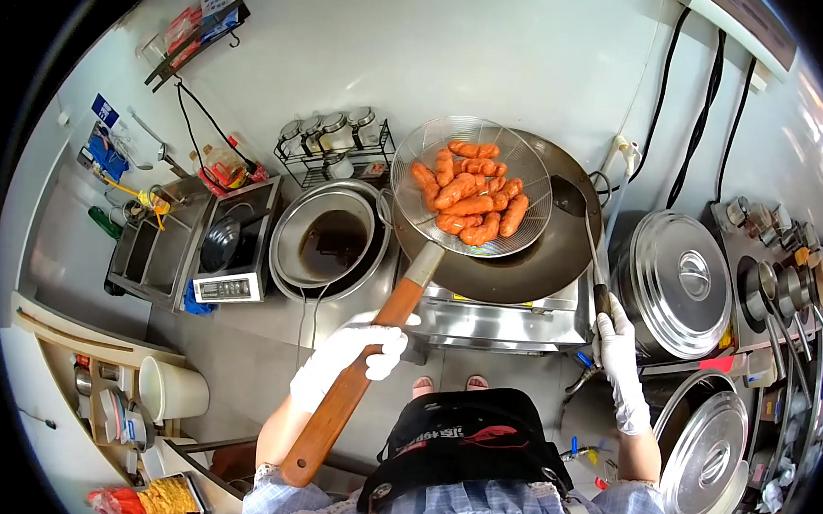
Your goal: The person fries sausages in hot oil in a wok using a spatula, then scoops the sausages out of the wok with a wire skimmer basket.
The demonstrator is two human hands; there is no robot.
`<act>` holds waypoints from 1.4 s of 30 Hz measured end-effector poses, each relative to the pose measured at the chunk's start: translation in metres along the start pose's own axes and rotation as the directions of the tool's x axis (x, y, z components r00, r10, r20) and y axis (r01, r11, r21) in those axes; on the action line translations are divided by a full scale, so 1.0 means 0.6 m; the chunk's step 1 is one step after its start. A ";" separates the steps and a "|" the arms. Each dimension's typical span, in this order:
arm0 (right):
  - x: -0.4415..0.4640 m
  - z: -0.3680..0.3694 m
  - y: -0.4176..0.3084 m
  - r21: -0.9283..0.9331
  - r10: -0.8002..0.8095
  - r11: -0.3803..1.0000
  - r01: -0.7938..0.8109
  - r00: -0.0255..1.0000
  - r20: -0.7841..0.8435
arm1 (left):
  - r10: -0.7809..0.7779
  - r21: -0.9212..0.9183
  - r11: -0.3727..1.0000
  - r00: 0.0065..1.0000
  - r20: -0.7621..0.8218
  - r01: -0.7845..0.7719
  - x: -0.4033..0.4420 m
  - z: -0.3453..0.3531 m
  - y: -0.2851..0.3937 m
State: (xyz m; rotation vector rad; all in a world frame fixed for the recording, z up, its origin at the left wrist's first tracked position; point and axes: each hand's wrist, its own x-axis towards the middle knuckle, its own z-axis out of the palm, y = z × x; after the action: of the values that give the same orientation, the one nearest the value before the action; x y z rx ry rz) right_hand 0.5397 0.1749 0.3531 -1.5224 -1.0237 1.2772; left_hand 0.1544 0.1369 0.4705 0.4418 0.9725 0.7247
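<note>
My left hand (347,357), in a white glove, is wrapped round the wooden handle of a wire mesh skimmer (411,202). Several reddish-orange sausages (469,191) with scored skins lie heaped in its mesh. The skimmer is above the left part of a large dark wok (511,284) on a steel stove. My right hand (620,358), also gloved, grips the dark handle end of a ladle (590,237). The ladle's round head rests inside the wok at the right, near the rim. Dark liquid shows at the wok's bottom, partly hidden by the skimmer.
Left of the wok stands a strainer over a pot (288,242) of dark liquid, with a spice jar rack (338,148) behind. An induction cooker (231,286) and sink (145,255) are farther left. A large lidded pot (672,278) stands close on the right.
</note>
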 end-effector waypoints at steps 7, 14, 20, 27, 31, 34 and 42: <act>0.009 -0.009 0.013 0.018 0.006 1.000 -0.006 1.000 0.010 | 0.030 0.011 0.999 0.999 -0.019 -0.030 -0.002 0.012 -0.001; 0.014 -0.009 0.014 0.049 -0.015 0.999 0.013 1.000 0.028 | 0.026 0.062 0.998 1.000 -0.014 -0.025 -0.001 0.009 0.009; 0.018 -0.009 0.026 0.055 -0.024 0.998 0.023 1.000 0.012 | 0.017 0.069 0.997 0.999 -0.038 -0.014 0.001 0.014 0.018; 0.011 -0.007 0.020 0.057 -0.028 0.998 0.028 1.000 -0.005 | 0.034 0.100 0.995 0.998 -0.056 -0.029 -0.002 0.022 0.025; 0.011 -0.006 0.020 0.057 -0.011 0.998 0.012 1.000 -0.017 | 0.037 0.122 0.992 0.998 -0.051 -0.030 -0.001 0.016 0.025; 0.010 -0.006 0.018 0.056 -0.005 0.998 0.006 1.000 -0.008 | 0.033 0.103 0.994 0.998 -0.055 -0.027 -0.004 0.018 0.027; 0.013 -0.004 0.023 0.033 -0.003 0.999 0.003 1.000 0.010 | 0.027 0.124 0.992 0.998 -0.049 -0.021 -0.008 0.020 0.032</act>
State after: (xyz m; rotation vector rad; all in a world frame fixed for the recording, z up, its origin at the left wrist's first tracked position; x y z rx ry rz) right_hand 0.5437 0.1780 0.3383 -1.4903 -1.0059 1.2949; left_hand 0.1563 0.1467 0.4916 0.5457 1.0651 0.7026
